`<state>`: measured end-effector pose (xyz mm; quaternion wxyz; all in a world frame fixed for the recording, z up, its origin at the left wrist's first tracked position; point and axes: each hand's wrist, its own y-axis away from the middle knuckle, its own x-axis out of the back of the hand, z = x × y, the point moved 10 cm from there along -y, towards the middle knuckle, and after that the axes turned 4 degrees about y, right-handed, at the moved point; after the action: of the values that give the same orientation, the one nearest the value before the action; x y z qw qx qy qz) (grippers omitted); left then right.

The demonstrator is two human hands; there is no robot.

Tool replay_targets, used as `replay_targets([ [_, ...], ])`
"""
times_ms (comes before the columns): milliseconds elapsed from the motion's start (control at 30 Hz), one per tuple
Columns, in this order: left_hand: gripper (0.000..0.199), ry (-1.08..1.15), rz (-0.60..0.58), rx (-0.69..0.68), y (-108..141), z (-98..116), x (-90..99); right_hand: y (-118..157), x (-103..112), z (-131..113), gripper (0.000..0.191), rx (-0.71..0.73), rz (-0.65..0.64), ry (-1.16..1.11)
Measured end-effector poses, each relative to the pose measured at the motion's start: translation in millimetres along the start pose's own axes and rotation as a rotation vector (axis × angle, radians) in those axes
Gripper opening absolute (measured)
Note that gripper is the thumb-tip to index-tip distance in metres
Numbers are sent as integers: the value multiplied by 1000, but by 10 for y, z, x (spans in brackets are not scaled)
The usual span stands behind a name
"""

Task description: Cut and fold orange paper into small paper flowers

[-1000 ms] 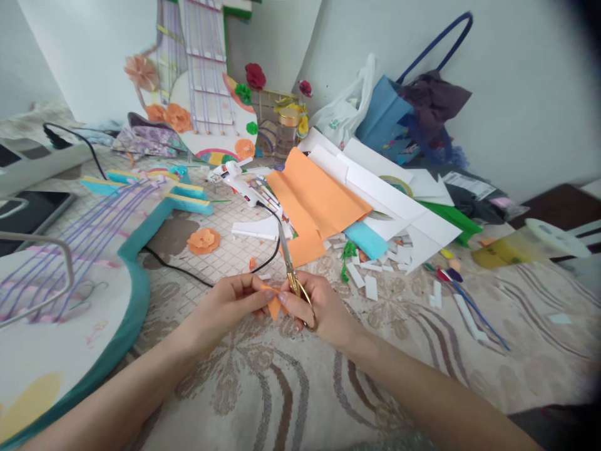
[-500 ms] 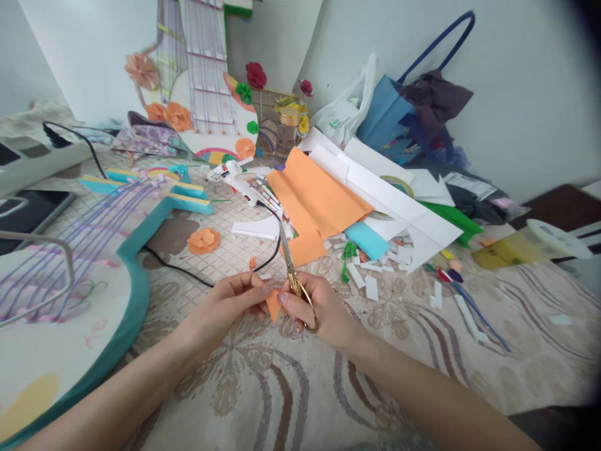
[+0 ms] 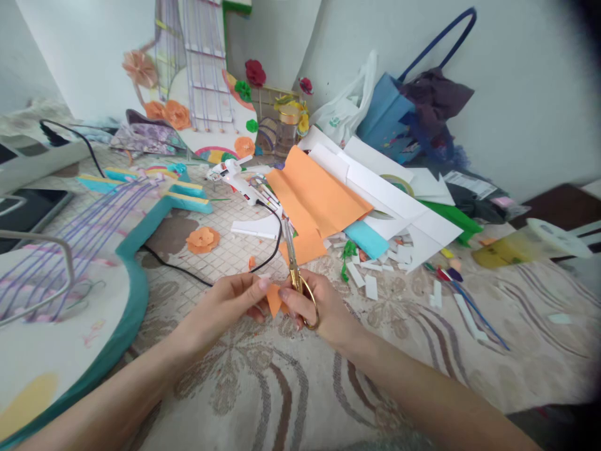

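My left hand (image 3: 241, 299) pinches the left edge of a small folded piece of orange paper (image 3: 274, 302), which comes to a point at the bottom. On the paper's other side, the thumb and fingers of my right hand (image 3: 317, 304) press against it. That same right hand has gold-handled scissors (image 3: 294, 270) in its grip, their blades pointing away from me and looking closed. Both hands are above the patterned tablecloth (image 3: 235, 388). Beyond them lies an orange paper flower (image 3: 203, 239), with a small orange scrap (image 3: 252, 261) nearer the hands.
A teal-edged cardboard guitar (image 3: 134, 282) lies at left; another guitar (image 3: 206, 94) stands behind. A white glue gun (image 3: 235, 178) trails a black cord. Orange sheets (image 3: 319, 194), white sheets (image 3: 394, 200) and cut scraps (image 3: 370, 288) are heaped right of centre. A yellow tape roll (image 3: 507, 250) sits far right.
The scissors have tilted slightly and shifted a little right within my right hand. My left thumb has lifted slightly on the orange paper, and both hands stay nearly in place.
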<state>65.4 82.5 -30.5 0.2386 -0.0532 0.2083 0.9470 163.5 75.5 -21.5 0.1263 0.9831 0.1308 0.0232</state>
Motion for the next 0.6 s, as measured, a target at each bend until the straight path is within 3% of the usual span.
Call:
replay_targets([
  [200,22,-29,-66,23,5,-41,-66,-8,41,11,17,35,25,-62],
  [400,23,466,-110,89,11,-58,-129,-44,364,-157,18,161,201,-38],
  [600,23,613,-172,137,22,-71,-181,-77,387,-132,19,141,198,-29],
])
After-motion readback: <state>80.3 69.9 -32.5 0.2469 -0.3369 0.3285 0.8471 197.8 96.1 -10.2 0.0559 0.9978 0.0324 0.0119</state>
